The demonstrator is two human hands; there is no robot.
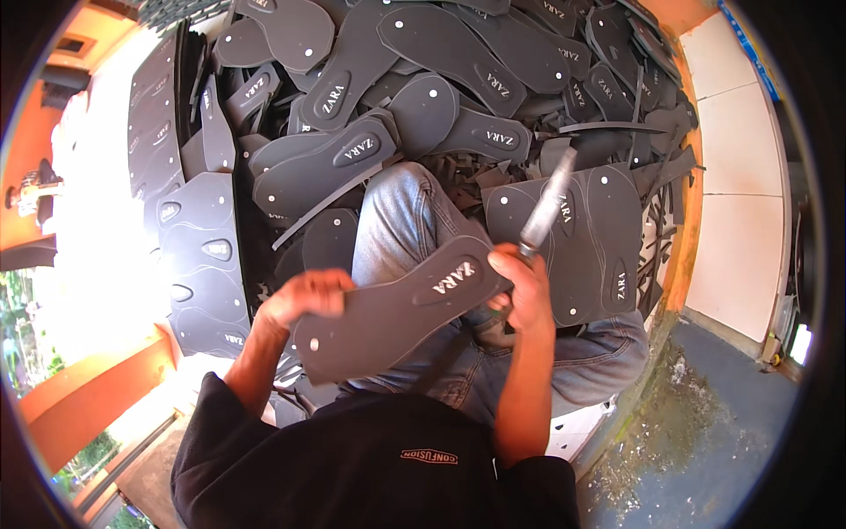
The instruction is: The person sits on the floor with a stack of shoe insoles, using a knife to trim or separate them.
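A dark grey foam sandal sole (379, 331) lies slantwise over my lap, its heel end up to the right. My left hand (308, 298), a little blurred, grips the sole at its wider end, near a small white hole. In my right hand (523, 289) is a knife (551, 204) with its blade pointing up and away from me. The same hand is against the sole's heel end, and its lower fingers are partly hidden behind the sole. A foam sheet (608, 247) with sole outlines lies just beyond my right hand.
Loose cut soles (441, 53) are heaped in front of me, with thin foam scraps (463, 181) among them. A tall stack of uncut foam sheets (211, 291) stands at my left. To the right are a tiled wall (731, 145) and a stained grey floor (696, 432).
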